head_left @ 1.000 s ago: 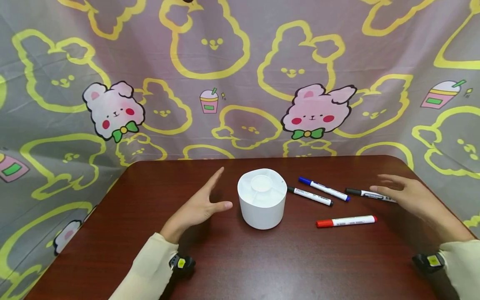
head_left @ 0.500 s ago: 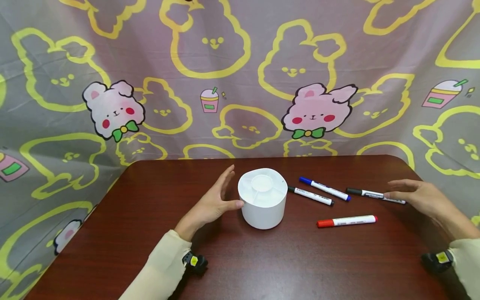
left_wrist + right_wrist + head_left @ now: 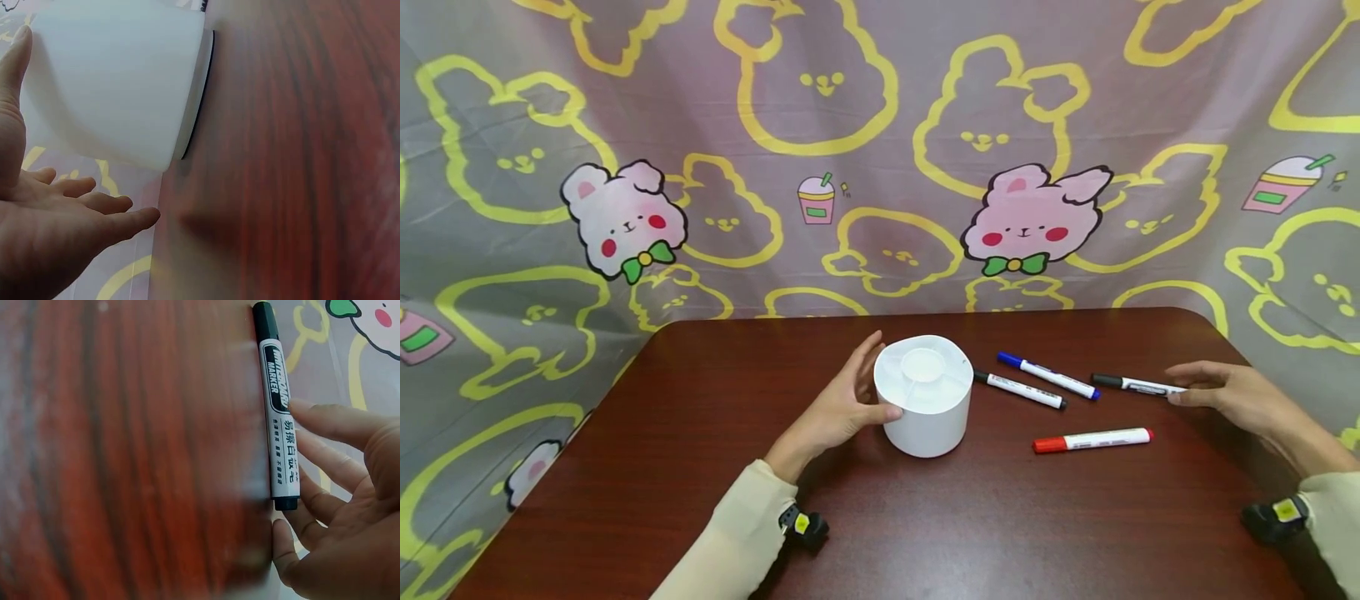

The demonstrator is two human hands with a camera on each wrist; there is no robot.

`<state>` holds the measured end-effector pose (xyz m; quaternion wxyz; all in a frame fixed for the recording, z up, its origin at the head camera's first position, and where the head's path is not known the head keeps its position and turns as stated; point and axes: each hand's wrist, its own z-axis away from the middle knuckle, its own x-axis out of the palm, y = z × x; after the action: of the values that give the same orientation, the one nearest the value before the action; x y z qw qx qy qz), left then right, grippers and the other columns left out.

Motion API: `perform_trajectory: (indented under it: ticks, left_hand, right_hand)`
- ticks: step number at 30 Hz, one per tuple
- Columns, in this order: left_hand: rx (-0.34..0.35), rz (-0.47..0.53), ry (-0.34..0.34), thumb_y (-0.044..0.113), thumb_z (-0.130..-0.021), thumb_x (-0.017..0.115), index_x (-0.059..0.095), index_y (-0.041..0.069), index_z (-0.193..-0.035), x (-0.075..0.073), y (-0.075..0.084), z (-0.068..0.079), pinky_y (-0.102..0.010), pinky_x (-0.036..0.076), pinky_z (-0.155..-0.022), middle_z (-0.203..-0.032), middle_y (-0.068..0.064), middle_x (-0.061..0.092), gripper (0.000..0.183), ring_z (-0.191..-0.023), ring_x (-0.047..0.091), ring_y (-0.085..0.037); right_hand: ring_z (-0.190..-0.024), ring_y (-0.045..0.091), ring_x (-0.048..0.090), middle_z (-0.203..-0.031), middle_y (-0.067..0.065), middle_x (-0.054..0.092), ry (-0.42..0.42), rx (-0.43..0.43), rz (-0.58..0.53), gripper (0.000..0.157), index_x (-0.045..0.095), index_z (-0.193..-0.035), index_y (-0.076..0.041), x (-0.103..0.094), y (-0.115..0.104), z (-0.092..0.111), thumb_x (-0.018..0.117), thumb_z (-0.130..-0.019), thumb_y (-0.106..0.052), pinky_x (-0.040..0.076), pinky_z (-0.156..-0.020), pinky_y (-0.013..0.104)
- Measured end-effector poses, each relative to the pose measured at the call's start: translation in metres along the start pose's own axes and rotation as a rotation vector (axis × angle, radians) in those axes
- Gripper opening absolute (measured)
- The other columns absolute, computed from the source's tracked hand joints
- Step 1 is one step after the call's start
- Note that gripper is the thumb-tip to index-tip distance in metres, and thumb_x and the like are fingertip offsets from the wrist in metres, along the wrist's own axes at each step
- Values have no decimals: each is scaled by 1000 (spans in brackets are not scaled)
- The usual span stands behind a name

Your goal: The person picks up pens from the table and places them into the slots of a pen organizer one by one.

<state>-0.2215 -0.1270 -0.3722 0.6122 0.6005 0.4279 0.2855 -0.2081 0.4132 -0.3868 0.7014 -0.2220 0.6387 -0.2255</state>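
A white round container [image 3: 927, 429] with a divided top stands upright on the table. Around its left side reaches my left hand [image 3: 829, 414], thumb in front and fingers at the back; in the left wrist view, the fingers are extended and apart from the wall [image 3: 125, 81], and whether the thumb touches it is unclear. At the far right, my right hand [image 3: 1251, 404] is at the end of a black-capped whiteboard marker [image 3: 1138, 386]. The right wrist view has the thumb tip at the edge of the marker [image 3: 281, 434], which lies on the table, with loosely bent fingers beyond.
Between the container and my right hand lie a blue marker [image 3: 1048, 376], another black marker [image 3: 1021, 389] and, nearer me, a red marker [image 3: 1093, 440]. The dark red wooden table [image 3: 970, 533] ends at the back against a patterned curtain [image 3: 880, 167].
My left hand has moved right, from beside the container to around its left side. My right hand has shifted slightly right and down to the marker's end. Container and markers stay put.
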Motion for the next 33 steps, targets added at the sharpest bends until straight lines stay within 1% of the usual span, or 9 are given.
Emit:
perform_trajectory:
  ticks: [3, 6, 8, 10, 13, 17, 24, 29, 33]
  left_hand:
    - [-1, 28, -6, 5, -85, 86, 7, 20, -169, 3, -2, -1, -51, 38, -120, -174, -12, 22, 116, -155, 35, -35]
    - [-11, 51, -12, 5, -85, 87, 9, 22, -169, 5, -3, -2, -39, 48, -110, -171, -16, 29, 116, -148, 45, -38]
    - [-19, 59, -18, 6, -84, 88, 11, 24, -169, 6, -3, -3, -33, 53, -103, -168, -18, 33, 116, -143, 50, -38]
    - [-24, 62, -19, 7, -84, 88, 12, 25, -169, 7, -3, -3, -31, 54, -98, -166, -18, 34, 116, -140, 53, -37]
    - [-13, 53, -15, 6, -83, 88, 14, 24, -169, 9, -3, -3, -30, 53, -99, -165, -17, 36, 115, -139, 53, -35]
    - [19, 35, -7, 6, -82, 89, 17, 20, -168, 10, -3, -5, -28, 47, -107, -163, -16, 39, 114, -140, 49, -30]
    - [32, 31, 0, 7, -81, 90, 20, 17, -167, 13, -3, -6, -29, 45, -109, -160, -15, 43, 112, -139, 49, -29]
    - [32, 27, 1, 5, -81, 89, 21, 17, -166, 14, -2, -7, -28, 46, -108, -159, -15, 43, 110, -139, 51, -30]
    - [31, 19, 4, 3, -81, 88, 22, 17, -166, 15, -2, -8, -30, 46, -108, -159, -15, 43, 108, -138, 51, -31]
  right_hand:
    - [-84, -17, 46, -125, 27, 68, -2, 0, 2, 63, 57, -139, 10, 2, 0, 0, 75, -97, -34, 44, -70, 21]
    - [-82, -10, 49, -109, 10, 74, 5, 2, 0, 58, 61, -135, 10, 4, 0, 0, 76, -97, -31, 43, -69, 21]
    - [-81, -6, 50, -102, 0, 72, 12, 2, -1, 55, 63, -132, 10, 5, 0, -1, 77, -96, -29, 43, -69, 21]
    - [-81, -4, 50, -99, -4, 71, 20, 4, 4, 54, 65, -130, 9, 6, -1, -1, 77, -96, -30, 42, -69, 22]
    - [-82, -4, 50, -102, -1, 72, 31, 2, 18, 52, 67, -128, 8, 7, -1, -2, 78, -95, -30, 42, -69, 22]
    - [-82, -2, 48, -104, 5, 71, 41, -11, 39, 48, 68, -125, 8, 8, 0, -3, 78, -95, -28, 40, -68, 23]
    - [-79, 4, 46, -90, 1, 65, 52, -28, 49, 34, 71, -115, 8, 10, -1, -4, 78, -93, -17, 36, -67, 26]
    - [-78, 5, 46, -88, 1, 65, 53, -24, 45, 31, 71, -113, 9, 11, -2, -2, 76, -93, -14, 35, -66, 26]
    - [-77, 3, 46, -88, 0, 69, 54, -25, 31, 31, 71, -114, 9, 11, -1, -1, 76, -95, -15, 36, -65, 26]
